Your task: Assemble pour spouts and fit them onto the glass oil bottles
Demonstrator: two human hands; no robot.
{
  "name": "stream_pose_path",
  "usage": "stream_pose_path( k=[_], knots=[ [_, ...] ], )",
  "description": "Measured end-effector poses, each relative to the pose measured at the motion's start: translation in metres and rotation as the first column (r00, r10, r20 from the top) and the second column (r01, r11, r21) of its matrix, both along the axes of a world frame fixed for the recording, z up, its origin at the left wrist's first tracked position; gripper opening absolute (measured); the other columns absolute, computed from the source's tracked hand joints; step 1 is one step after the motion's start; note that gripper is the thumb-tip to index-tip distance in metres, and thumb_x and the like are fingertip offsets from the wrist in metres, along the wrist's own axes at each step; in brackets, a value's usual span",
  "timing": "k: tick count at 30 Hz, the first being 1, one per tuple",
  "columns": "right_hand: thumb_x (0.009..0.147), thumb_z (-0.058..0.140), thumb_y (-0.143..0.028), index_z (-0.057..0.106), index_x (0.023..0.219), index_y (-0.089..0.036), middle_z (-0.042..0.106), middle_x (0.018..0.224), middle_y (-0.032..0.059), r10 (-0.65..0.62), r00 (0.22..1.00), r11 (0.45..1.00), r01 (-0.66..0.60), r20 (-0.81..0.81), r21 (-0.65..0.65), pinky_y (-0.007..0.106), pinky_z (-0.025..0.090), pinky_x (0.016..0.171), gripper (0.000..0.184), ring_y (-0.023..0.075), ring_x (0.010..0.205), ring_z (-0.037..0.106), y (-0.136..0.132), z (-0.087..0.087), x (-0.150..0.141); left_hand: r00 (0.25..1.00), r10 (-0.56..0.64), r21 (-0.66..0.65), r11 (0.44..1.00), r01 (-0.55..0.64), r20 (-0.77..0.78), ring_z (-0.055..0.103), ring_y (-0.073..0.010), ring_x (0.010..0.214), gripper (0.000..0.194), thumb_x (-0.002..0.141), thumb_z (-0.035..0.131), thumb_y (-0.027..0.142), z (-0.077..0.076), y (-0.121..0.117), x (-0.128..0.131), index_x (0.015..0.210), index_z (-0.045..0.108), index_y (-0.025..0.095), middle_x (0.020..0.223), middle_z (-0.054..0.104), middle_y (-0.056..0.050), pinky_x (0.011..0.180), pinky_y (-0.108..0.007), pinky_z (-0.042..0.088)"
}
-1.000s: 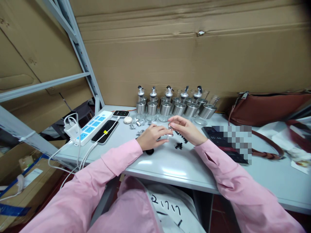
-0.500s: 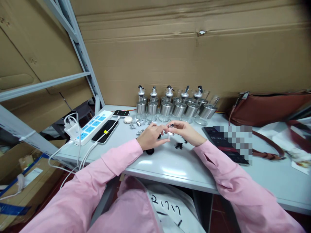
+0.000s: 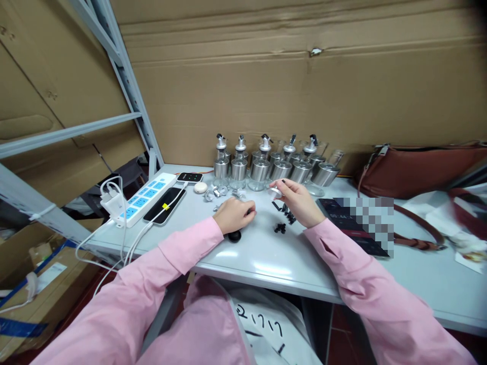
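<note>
My right hand [image 3: 302,204] is closed, pinching a silver bottle pourer top [image 3: 274,192] between thumb and fingers, just above the table. Lower and to the left, my left hand [image 3: 235,215] rests near the tabletop with its fingers curled in. Something dark shows at its fingertips, too small to name. Beside that wrist lies a round black part [image 3: 235,236]. Small black pieces [image 3: 280,228] are clustered below my right hand. Beyond my left hand several loose silver pourer parts [image 3: 215,192] are scattered.
Glass-and-steel oil bottles [image 3: 260,172] stand in rows at the back, several with spouts. At the left are a power strip [image 3: 146,198], a phone [image 3: 165,206] and white cables. A dark tablet [image 3: 350,225] and a brown bag [image 3: 418,170] lie right.
My hands have drawn apart. The right has moved right and slightly up with the silver pourer top; the left has let go of it and dropped left towards the tabletop, its fingers curling.
</note>
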State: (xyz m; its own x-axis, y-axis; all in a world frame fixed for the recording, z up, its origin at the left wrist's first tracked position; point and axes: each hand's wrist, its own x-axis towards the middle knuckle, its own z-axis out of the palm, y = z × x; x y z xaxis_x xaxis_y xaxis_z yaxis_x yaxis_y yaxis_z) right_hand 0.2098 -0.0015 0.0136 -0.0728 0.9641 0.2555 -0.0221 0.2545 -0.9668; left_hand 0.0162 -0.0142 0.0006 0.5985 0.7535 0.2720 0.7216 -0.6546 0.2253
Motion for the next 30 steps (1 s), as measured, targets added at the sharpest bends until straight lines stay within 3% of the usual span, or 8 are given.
stream_pose_path(
  k=[5,14,24,27,30],
  knots=[
    [0.066,0.068,-0.055,0.067,0.073,-0.02,0.062,0.078,0.0005,-0.006,1.0,1.0,0.006,0.005,-0.012,0.022,0.047,0.06,0.036,0.0103,0.066,0.053,-0.0015,0.0013,-0.0015,0.997,0.073,-0.048,0.996,-0.073,-0.008,0.059,-0.0161,0.063,0.014,0.084,0.049,0.026,0.0022,-0.0006,0.0001,0.085,0.062,0.021,0.065,0.064,0.001,0.063,-0.026,0.039],
    [0.068,0.068,-0.053,0.067,0.076,-0.019,0.061,0.08,0.0001,0.01,1.0,1.0,-0.009,0.021,-0.01,0.021,0.046,0.063,0.035,0.0099,0.069,0.053,-0.0011,-0.0005,-0.0013,0.998,0.063,-0.097,0.993,-0.064,-0.021,0.058,-0.0147,0.065,0.012,0.083,0.052,0.022,0.0022,0.0019,-0.0023,0.086,0.063,0.022,0.065,0.063,0.002,0.061,-0.023,0.037],
    [0.068,0.067,-0.054,0.065,0.076,-0.02,0.06,0.081,0.0,0.008,1.0,1.0,-0.008,0.025,-0.005,0.022,0.046,0.063,0.034,0.0105,0.069,0.053,-0.0029,0.0019,-0.0027,0.993,0.043,-0.057,0.998,-0.037,0.108,0.053,-0.013,0.056,0.016,0.086,0.055,0.036,-0.001,0.003,-0.0014,0.086,0.063,0.022,0.055,0.055,0.005,0.058,-0.022,0.036],
    [0.069,0.067,-0.054,0.063,0.073,-0.019,0.058,0.075,-0.001,0.066,0.997,0.997,-0.068,-0.047,-0.037,0.023,0.047,0.062,0.035,0.0097,0.065,0.053,-0.0052,0.0052,-0.0032,0.978,0.041,-0.027,0.999,-0.036,0.205,0.051,-0.0118,0.054,0.021,0.087,0.053,0.04,-0.0005,0.0038,-0.001,0.087,0.061,0.021,0.053,0.053,0.006,0.059,-0.022,0.036],
    [0.07,0.068,-0.051,0.061,0.073,-0.019,0.058,0.072,-0.0012,0.22,0.966,0.964,-0.236,-0.135,-0.12,0.025,0.049,0.063,0.033,0.0104,0.064,0.057,-0.0097,0.0084,-0.0043,0.93,0.05,0.09,0.992,-0.088,0.364,0.048,-0.011,0.054,0.026,0.089,0.049,0.044,0.0025,0.0038,-0.0016,0.087,0.058,0.02,0.054,0.052,0.006,0.062,-0.022,0.037]
  ],
)
